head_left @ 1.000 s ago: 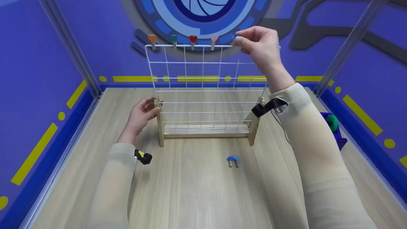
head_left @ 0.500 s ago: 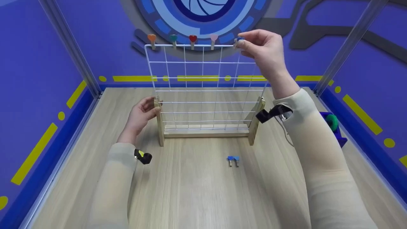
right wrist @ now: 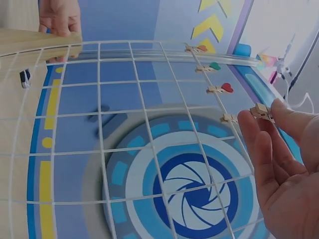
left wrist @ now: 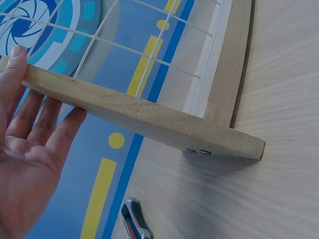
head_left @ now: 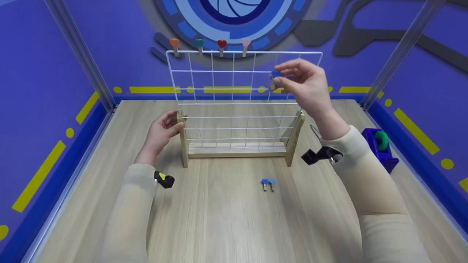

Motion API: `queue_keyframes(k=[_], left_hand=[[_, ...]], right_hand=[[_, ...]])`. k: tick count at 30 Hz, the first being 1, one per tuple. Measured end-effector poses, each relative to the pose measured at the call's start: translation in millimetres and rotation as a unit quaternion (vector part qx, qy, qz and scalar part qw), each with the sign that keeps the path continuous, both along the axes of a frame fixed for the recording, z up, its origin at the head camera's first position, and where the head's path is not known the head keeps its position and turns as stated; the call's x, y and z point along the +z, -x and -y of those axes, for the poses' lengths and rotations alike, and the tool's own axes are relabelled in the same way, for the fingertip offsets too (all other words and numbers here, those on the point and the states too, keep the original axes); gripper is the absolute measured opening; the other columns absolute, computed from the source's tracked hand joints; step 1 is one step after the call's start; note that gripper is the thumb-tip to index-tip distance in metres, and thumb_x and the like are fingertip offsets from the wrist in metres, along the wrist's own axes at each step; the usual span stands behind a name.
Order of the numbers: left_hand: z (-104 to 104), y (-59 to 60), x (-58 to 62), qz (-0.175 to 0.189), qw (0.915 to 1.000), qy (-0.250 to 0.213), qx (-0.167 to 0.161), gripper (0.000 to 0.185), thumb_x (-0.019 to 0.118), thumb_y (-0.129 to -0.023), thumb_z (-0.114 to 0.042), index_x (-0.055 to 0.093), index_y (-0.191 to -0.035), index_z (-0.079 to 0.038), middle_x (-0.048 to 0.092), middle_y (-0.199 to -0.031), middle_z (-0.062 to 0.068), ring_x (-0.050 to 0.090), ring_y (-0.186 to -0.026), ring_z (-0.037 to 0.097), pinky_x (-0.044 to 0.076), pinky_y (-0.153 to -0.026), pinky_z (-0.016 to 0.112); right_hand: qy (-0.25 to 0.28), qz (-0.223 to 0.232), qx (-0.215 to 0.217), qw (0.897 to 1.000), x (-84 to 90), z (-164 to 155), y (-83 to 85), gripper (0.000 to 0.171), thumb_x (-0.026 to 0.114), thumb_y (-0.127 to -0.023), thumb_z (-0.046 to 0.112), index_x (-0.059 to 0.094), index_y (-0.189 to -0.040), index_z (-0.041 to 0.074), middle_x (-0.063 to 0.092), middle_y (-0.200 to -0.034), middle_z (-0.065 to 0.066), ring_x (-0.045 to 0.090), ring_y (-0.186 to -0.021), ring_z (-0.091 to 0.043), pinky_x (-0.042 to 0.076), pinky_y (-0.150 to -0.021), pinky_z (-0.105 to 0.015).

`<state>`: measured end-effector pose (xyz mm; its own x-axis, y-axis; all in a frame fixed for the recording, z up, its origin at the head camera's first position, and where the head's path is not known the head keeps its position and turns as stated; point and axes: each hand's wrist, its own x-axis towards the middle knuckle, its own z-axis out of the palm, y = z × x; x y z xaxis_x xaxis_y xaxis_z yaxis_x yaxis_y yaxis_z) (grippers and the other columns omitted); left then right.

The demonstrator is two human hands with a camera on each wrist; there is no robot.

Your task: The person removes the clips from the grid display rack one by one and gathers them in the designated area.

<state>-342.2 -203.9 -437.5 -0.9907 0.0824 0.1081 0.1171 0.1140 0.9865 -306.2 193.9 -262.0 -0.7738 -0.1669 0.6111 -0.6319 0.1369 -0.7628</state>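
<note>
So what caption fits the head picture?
Right hand pinches a blue peg by the grid; left hand steadies it.

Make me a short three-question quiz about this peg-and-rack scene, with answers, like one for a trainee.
1. True or false: the right hand pinches a blue heart clothespin in front of the wire grid rack.
2. How many heart clothespins are clipped on the rack's top wire?
A. two
B. four
C. six
3. What does the left hand touch?

Key
1. True.
2. B: orange, green, red and pink.
3. The rack's left wooden upright; the left wrist view shows the fingers against it.
</note>
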Motion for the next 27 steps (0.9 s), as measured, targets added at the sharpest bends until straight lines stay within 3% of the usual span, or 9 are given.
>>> queue_keyframes(k=[9, 13, 20, 27], left_hand=[[0, -1.7, 1.2, 0.003, 1.0, 0.004, 0.006, 0.052, 0.069, -0.1, -0.016, 0.05, -0.148, -0.011, 0.06, -0.148, 0.014, 0.063, -0.122, 0.007, 0.056, -0.096, 0.019], [0, -1.7, 1.9, 0.002, 1.0, 0.003, 0.005, 0.051, 0.069, -0.1, -0.016, 0.05, -0.148, -0.011, 0.06, -0.148, 0.014, 0.063, -0.121, 0.007, 0.056, -0.097, 0.019], [0, -0.8, 1.2, 0.0, 1.0, -0.001, 0.001, 0.052, 0.07, -0.099, -0.016, 0.051, -0.147, -0.011, 0.06, -0.147, 0.014, 0.063, -0.121, 0.007, 0.056, -0.096, 0.018], [-1, 0.6, -0.6, -0.005, 1.0, -0.005, -0.002, 0.053, 0.069, -0.099, -0.015, 0.05, -0.148, -0.009, 0.061, -0.147, 0.013, 0.064, -0.121, 0.006, 0.056, -0.096, 0.018]], right_hand=[[-0.002, 0.06, 0.032, 0.998, -44.3, -16, -17.3, 0.023, 0.074, -0.09, -0.006, 0.071, -0.112, -0.005, 0.078, -0.091, -0.001, 0.075, -0.074, -0.012, 0.061, -0.066, -0.022], [-0.012, 0.102, 0.02, 0.995, -67.6, -24, -23.0, 0.023, 0.074, -0.09, -0.005, 0.071, -0.113, -0.006, 0.078, -0.088, 0.004, 0.075, -0.074, -0.01, 0.061, -0.066, -0.022], [-0.034, 0.158, 0.012, 0.987, -107.7, -36, -35.1, 0.027, 0.075, -0.09, -0.003, 0.069, -0.115, -0.01, 0.077, -0.089, 0.008, 0.071, -0.077, -0.009, 0.06, -0.069, -0.021], [-0.073, 0.219, 0.017, 0.973, -153.2, -49, -43.8, 0.027, 0.076, -0.092, 0.004, 0.069, -0.116, -0.005, 0.075, -0.095, 0.006, 0.069, -0.083, -0.011, 0.058, -0.071, -0.022]])
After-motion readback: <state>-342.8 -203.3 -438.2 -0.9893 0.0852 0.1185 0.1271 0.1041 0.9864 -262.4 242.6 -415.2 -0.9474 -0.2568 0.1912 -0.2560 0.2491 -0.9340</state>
